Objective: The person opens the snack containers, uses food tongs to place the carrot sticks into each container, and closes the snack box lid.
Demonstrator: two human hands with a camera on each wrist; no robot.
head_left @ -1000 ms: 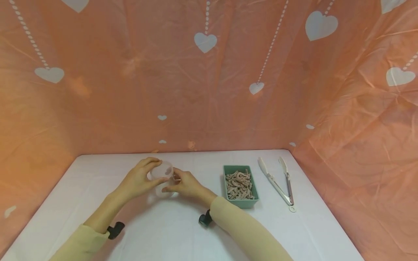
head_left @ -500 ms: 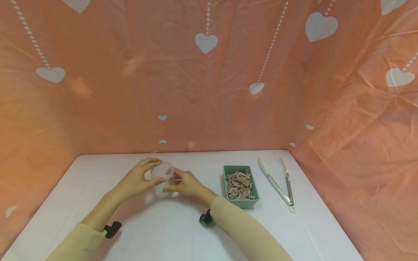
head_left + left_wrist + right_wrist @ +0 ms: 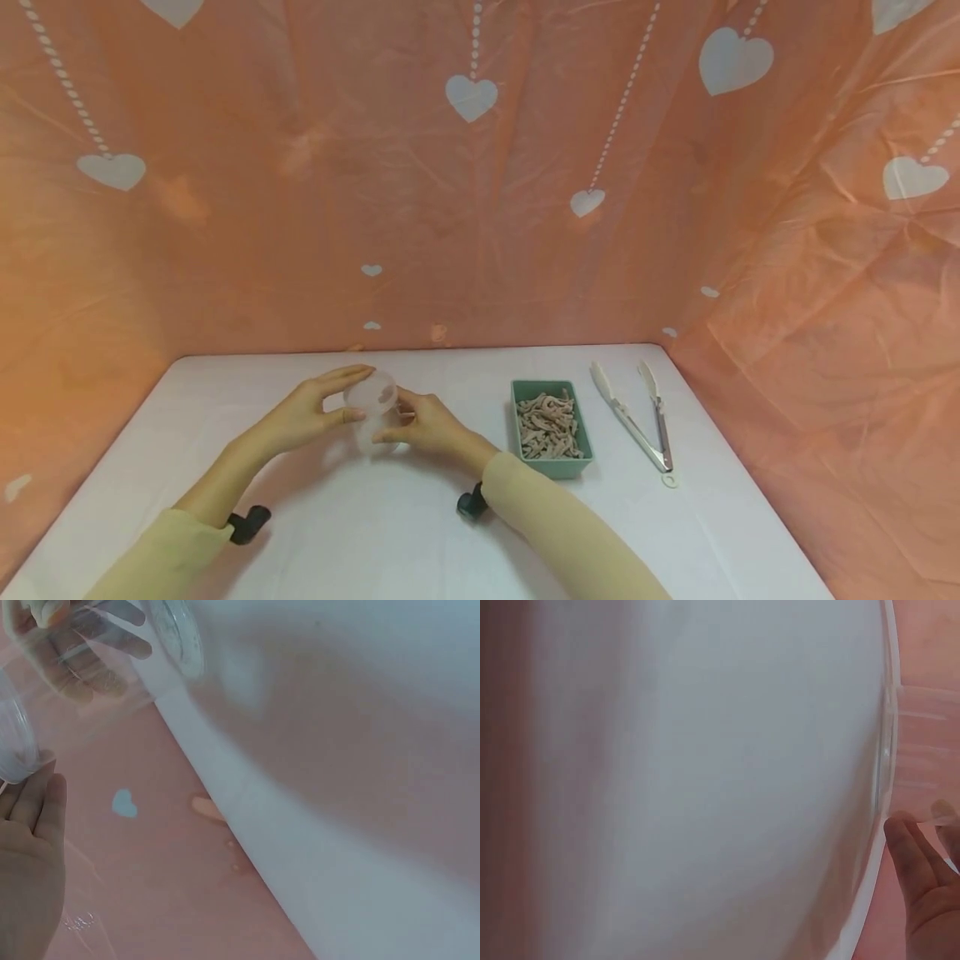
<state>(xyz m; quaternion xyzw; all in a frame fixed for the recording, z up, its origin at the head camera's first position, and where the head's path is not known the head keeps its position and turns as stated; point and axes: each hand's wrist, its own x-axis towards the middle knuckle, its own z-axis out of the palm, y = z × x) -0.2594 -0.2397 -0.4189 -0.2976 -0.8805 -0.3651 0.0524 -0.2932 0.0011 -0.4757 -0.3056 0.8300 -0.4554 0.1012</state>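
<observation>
A clear plastic jar [image 3: 367, 438] stands upright on the white table, left of the middle. My left hand [image 3: 303, 412] spans its round lid [image 3: 375, 392], thumb on the near side and fingers along the far rim. In the left wrist view, fingertips [image 3: 51, 787] meet the ridged edge of the lid [image 3: 16, 727]. Lower down, my right hand [image 3: 433, 425] grips the jar's body from the right side. Its fingers also show through the transparent wall of the jar [image 3: 112, 705]. In the right wrist view, fingers of the right hand [image 3: 930, 885] are beside the clear jar [image 3: 930, 750].
To the right of the hands stands a green rectangular container [image 3: 553, 469] heaped with brownish-grey twisted strips [image 3: 550, 427]. Beyond it lie spread metal tongs [image 3: 636, 429] with pale tips. Orange cloth [image 3: 480, 208] with white hearts hangs around the table [image 3: 390, 533].
My left thumb has slid left along the lid's near rim and the left hand and forearm have shifted slightly left. The right hand stays on the jar.
</observation>
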